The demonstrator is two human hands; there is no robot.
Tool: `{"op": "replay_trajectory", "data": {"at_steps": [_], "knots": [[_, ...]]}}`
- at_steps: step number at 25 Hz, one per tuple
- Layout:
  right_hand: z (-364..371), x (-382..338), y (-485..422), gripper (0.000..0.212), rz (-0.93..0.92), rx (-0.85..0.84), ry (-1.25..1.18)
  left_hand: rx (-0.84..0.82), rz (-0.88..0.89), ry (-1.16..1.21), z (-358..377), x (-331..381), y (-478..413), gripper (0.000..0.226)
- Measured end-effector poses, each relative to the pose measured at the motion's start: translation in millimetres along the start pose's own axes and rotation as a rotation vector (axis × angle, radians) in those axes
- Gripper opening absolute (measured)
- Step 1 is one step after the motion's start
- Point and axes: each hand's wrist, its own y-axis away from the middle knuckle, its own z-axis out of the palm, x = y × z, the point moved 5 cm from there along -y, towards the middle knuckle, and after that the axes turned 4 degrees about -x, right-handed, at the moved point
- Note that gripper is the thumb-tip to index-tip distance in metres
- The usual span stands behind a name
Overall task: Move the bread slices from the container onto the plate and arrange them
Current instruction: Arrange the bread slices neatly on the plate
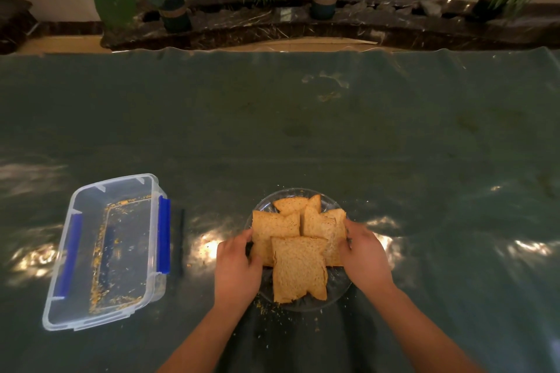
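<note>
Left hand [238, 263] and right hand [365, 254] clasping ridged glass plate [336, 291] of overlapping grainy bread slices [298, 266].

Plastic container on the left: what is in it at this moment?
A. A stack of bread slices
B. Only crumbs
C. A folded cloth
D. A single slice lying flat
B. The clear container holds only scattered crumbs along its floor; the bread slices all lie on the glass plate, with the left hand and right hand at its sides.

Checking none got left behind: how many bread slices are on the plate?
5 visible: front, left, right, two at the back. More may hide underneath. The container holds only crumbs.
</note>
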Motion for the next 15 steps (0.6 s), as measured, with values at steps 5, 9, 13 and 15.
{"op": "replay_trajectory", "data": {"at_steps": [5, 9, 13, 15], "knots": [[0.6, -1.5, 3.8, 0.040, -0.008, 0.010, -0.035, 0.005, -0.026, 0.006, 1.4, -0.7, 2.5, 0.027], [5.2, -1.8, 5.4, 0.048, -0.008, -0.019, -0.030, 0.016, -0.064, 0.014, 0.0, -4.5, 4.2, 0.037], [1.9, 2.8, 8.6, 0.050, 0.014, -0.010, -0.096, 0.009, -0.077, 0.066, -4.7, -3.4, 4.9, 0.034], [2.3, 4.1, 12.8, 0.047, -0.004, 0.000, -0.099, 0.003, -0.078, 0.082, -5.7, -4.8, 5.7, 0.033]]}}
